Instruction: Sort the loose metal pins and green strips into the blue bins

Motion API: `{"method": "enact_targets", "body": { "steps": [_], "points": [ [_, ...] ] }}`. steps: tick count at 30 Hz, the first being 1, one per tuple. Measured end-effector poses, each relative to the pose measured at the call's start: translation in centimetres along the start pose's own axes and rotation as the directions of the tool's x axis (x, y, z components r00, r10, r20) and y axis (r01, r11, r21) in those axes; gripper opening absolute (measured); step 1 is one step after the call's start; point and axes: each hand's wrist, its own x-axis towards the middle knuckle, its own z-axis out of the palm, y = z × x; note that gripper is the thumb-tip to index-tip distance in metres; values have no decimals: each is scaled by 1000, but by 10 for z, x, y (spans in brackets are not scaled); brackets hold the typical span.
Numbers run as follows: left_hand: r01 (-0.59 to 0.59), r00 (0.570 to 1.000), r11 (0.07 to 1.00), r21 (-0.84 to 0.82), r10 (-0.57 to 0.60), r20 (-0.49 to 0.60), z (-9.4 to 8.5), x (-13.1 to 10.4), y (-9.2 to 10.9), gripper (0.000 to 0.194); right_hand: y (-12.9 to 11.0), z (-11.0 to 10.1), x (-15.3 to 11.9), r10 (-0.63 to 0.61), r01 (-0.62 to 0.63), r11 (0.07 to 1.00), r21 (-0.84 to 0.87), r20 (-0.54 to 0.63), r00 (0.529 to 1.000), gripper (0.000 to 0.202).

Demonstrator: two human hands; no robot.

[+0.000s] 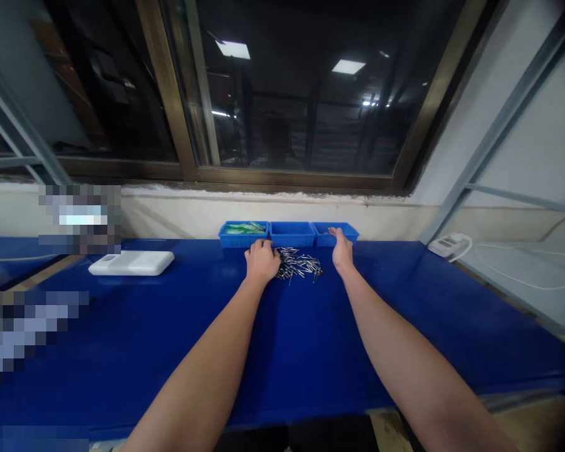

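Note:
A loose pile of thin metal pins (pixel 301 263), rivets or nails by their look, lies on the blue table. My left hand (pixel 262 260) is palm down at the pile's left edge, fingers somewhat apart and thumb side touching the pins; its fingertips are partly hidden. Over the front wall of the right blue bin (pixel 349 237) reaches my right hand (pixel 341 250), fingers loosely extended above its inside. I make out nothing held in it. The middle blue bin (pixel 292 235) adjoins it, and the left blue bin (pixel 243 240) has green-and-clear plastic packets (pixel 245 228) inside.
A white power bank-like block (pixel 132 263) lies on the table (pixel 306 351) at left. A white power strip (pixel 449 246) with a cable sits at the right edge. Behind the bins are a low wall and a window (pixel 301 113); metal frames flank the table.

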Motion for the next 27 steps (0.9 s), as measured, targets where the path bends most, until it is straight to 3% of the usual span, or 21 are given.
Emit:
{"method": "enact_targets", "body": {
  "steps": [4,13,27],
  "points": [
    [5,1000,1000,9,-5,4,0,1,-2,33,-2,1,0,77,-77,997,16,-13,997,70],
    [-1,999,999,40,-1,38,4,2,-5,34,-12,-1,-5,127,-117,978,-171,48,991,69],
    [-7,996,1000,29,5,88,9,2,-7,35,-9,-2,-5,188,-174,977,-121,110,976,70]
  ]
}}
